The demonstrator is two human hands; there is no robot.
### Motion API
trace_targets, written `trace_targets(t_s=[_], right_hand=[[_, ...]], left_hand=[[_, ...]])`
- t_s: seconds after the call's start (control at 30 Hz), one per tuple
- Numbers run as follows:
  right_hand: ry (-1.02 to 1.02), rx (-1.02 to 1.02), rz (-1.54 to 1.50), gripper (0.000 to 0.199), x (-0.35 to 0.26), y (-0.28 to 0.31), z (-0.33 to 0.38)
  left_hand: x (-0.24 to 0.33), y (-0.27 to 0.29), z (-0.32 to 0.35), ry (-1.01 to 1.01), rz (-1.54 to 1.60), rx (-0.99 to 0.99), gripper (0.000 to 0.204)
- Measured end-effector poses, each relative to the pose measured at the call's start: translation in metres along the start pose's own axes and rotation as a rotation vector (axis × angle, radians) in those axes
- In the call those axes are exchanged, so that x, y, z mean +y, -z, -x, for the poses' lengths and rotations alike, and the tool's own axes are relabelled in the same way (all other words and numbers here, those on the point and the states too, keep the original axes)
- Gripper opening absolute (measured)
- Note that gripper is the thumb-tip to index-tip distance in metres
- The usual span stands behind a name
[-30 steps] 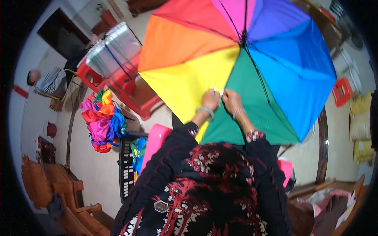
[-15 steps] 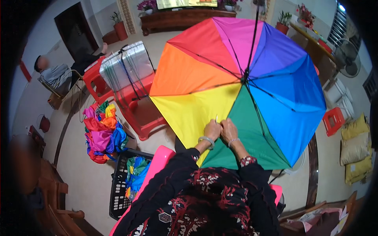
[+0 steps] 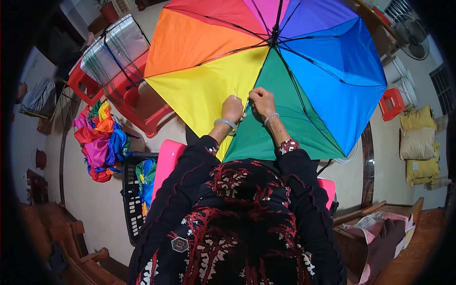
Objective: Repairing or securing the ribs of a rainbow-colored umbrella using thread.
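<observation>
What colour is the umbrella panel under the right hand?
Green: the umbrella panel under the right hand shows best in the head view.

Umbrella [image 3: 280,78], rainbow panels, black ribs; spread open, ribbed underside in view, yellow and green panels nearest. Slim pale tool [image 3: 234,92], kind unclear, over yellow panel.
</observation>
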State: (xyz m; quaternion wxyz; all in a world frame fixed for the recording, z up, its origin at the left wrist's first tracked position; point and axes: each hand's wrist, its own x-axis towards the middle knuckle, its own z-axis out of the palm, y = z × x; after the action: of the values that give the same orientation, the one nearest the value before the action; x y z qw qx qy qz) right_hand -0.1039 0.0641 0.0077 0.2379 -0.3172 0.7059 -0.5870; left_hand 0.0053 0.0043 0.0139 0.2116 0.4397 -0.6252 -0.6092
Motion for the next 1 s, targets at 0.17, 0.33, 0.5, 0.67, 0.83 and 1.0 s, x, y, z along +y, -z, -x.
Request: trace_targets(t_s=[0.17,0.33,0.5,0.67,0.83,1.0], right_hand=[[-0.090,0.026,-0.169,0.011,-0.011,0.006,0.007],[-0.132,0.022,-0.213,0.012,-0.011,0.004,0.010],[-0.087,0.000,-0.148,0.011,-0.007,-0.002,0.009],[0.191,0.023,0.067,0.012,-0.001,-0.012,0.010],[0.087,-0.061,-0.029,0.014,-0.023,-0.009,0.011],[-0.100,-0.240,-0.284,0.011,-0.070,0.002,0.022]], left_hand=[[-0.003,0.000,-0.002,-0.014,-0.007,-0.020,0.024],[-0.004,0.003,-0.005,-0.036,-0.081,-0.042,0.021],[-0.009,-0.001,-0.006,-0.137,-0.210,-0.025,0.015],[-0.022,-0.010,-0.018,-0.353,-0.263,0.112,0.009],[-0.017,-0.008,-0.016,-0.187,-0.066,0.025,0.008],[-0.024,-0.002,-0.022,-0.004,0.679,-0.262,0.009]])
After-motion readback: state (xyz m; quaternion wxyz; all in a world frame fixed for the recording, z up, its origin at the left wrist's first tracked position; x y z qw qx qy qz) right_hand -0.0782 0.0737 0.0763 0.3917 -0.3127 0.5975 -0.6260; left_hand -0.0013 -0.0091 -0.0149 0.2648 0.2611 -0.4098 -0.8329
